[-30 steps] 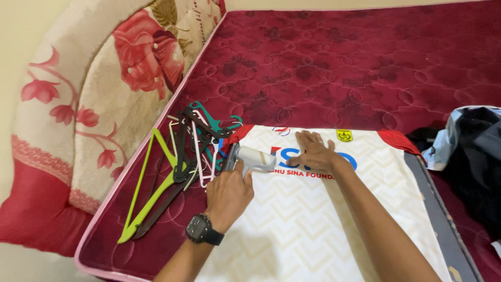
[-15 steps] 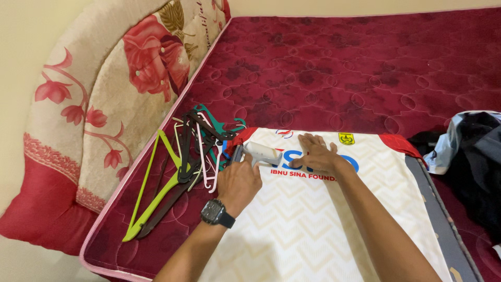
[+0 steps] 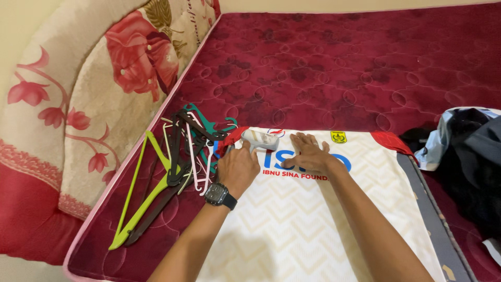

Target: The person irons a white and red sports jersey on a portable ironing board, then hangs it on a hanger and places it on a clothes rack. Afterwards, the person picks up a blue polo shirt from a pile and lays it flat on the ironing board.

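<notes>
Gripping a small white handheld iron [image 3: 260, 139] in the left hand [image 3: 237, 168], right hand [image 3: 309, 154] spread flat on the cream jersey [image 3: 292, 219], plastic hangers [image 3: 177, 156] heaped just beside it

Your left hand [image 3: 237, 168] is closed in a grip at frame centre, wrist bent, while your right hand [image 3: 309, 154] lies flat, fingers spread, both forearms extended from the lower edge.

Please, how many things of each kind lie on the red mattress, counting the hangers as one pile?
Pile of hangers: 1
White jersey: 1
Small white handheld device, held by the left hand: 1
Heap of dark clothes: 1
Total: 4
</notes>
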